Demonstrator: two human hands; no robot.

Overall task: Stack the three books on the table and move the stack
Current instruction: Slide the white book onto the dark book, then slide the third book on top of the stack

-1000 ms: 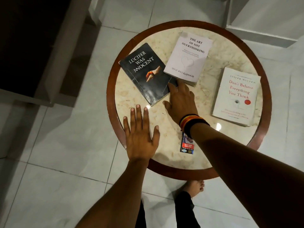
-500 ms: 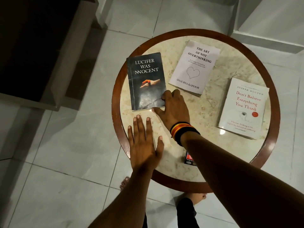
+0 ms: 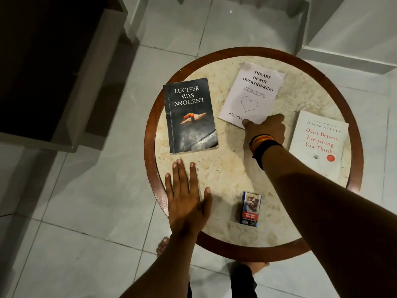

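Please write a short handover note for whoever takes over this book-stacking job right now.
Left hand: flat and open on the near-left rim of the table, holding nothing.
Right hand: fingertips at the near edge of the Overthinking book; whether it grips yet is unclear.
Black Lucifer book lies left, the white Don't Believe book right, all three flat and apart. A small packet stands near the front.
Done: nothing stacked.
Left: stack all three, then move the stack.

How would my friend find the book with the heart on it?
Look at the round marble table with the brown rim. Three books lie on it; the heart book is the middle, farthest one. It is pale, unlike the black book, and the right hand touches its near corner.
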